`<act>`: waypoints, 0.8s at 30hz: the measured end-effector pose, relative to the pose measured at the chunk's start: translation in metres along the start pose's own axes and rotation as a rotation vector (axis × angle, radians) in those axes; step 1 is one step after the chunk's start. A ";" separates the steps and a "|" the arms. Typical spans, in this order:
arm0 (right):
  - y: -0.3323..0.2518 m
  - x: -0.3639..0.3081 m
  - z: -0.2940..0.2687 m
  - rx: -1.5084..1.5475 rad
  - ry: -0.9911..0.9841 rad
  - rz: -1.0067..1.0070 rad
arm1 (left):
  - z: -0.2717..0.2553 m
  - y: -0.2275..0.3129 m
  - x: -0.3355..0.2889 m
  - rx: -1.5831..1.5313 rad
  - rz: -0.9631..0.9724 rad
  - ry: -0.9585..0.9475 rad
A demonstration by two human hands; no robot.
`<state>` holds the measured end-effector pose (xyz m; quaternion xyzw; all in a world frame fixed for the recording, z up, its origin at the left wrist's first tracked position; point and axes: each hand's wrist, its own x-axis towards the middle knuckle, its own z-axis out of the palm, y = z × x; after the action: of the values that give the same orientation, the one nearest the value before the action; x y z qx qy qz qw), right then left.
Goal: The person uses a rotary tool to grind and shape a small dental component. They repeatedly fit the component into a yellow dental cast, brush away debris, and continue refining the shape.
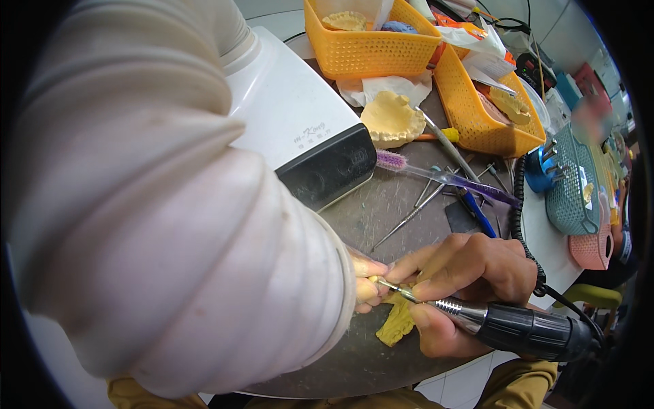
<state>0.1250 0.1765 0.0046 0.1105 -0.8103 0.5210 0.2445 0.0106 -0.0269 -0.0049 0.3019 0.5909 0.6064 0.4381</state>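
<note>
My right hand (470, 283) grips a rotary handpiece (524, 330) with a black body and a silver nose, its fingers wrapped round the metal part. The thin bur at its tip reaches the fingertips of my left hand (364, 283). Those fingers are pinched together on a small pale-yellow piece (374, 279), too small to make out well. Most of my left hand is hidden behind a wide white ribbed suction hose (225, 252). Beneath the hands, a bumpy yellow molded piece (396, 322) lies on the brown tabletop (306, 382).
A white box with a black front panel (327, 167) stands behind the hose. Further back are a plaster dental cast (392, 119), a purple toothbrush (443, 176), a metal probe (409, 217) and two orange baskets (375, 54). A coiled black cord (519, 198), blue bur holder (541, 169) and teal basket (572, 184) sit right.
</note>
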 end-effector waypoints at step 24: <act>0.003 0.002 -0.018 -0.054 -0.188 -0.002 | -0.010 -0.008 0.016 0.018 0.050 -0.143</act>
<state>0.1270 0.1942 0.0096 0.1534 -0.8433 0.4860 0.1708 -0.0041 -0.0181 -0.0164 0.3630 0.5557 0.5889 0.4611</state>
